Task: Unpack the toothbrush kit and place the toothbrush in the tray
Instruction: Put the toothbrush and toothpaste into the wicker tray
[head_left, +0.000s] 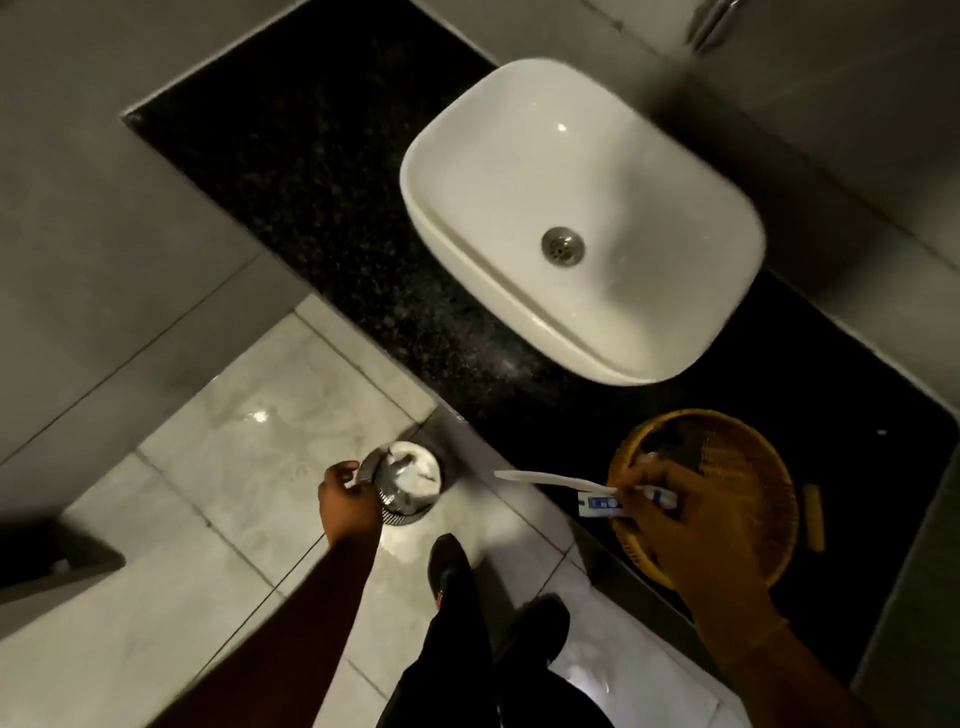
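A white toothbrush (550, 481) points left from my right hand (691, 525), which grips it together with a small white and blue toothpaste tube (605, 504). This hand hovers over the near left part of the round woven tray (748, 452) on the black counter. My left hand (345, 501) reaches down to a small round metal bin (415, 512) on the floor, fingers curled at its left rim. White crumpled material (415, 470) lies inside the bin. Whether the left hand holds anything is hidden.
A white basin (571, 171) sits on the speckled black counter (322, 171) beyond the tray. A small wooden piece (813, 517) lies right of the tray. My dark shoes (449, 564) and legs stand on the pale glossy floor tiles (249, 415) just below the bin.
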